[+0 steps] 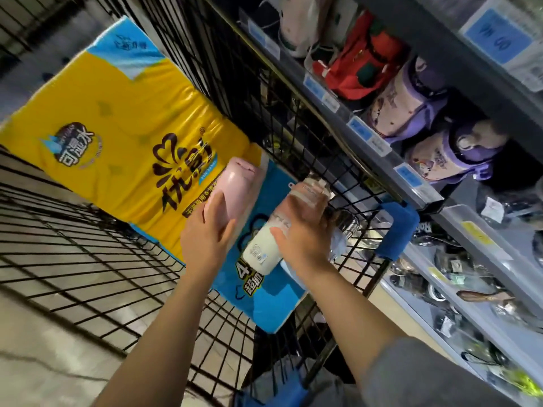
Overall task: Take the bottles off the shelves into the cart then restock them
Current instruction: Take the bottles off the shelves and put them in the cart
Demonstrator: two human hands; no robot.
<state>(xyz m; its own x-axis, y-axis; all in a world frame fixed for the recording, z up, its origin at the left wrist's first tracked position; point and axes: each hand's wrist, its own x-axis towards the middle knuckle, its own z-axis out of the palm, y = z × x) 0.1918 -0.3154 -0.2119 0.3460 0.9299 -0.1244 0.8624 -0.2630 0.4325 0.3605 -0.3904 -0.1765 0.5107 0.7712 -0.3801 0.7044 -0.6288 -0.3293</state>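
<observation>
Both hands are inside the black wire cart point(293, 133); left hand point(205, 230) is curled round a pink bottle point(232, 186), right hand point(302, 230) grips a white bottle point(264, 245) with a clear lid; both bottles lie tilted over a yellow and blue paper pack point(117, 127) in the cart; shelf point(411, 183) just beside the cart on the right holds a red bottle point(358, 66) and purple bottles point(411, 104) behind blue price tags point(360, 129).

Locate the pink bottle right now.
Head view, centre-left: the pink bottle is in the left hand, over the yellow pack in the cart, beside the white bottle.
</observation>
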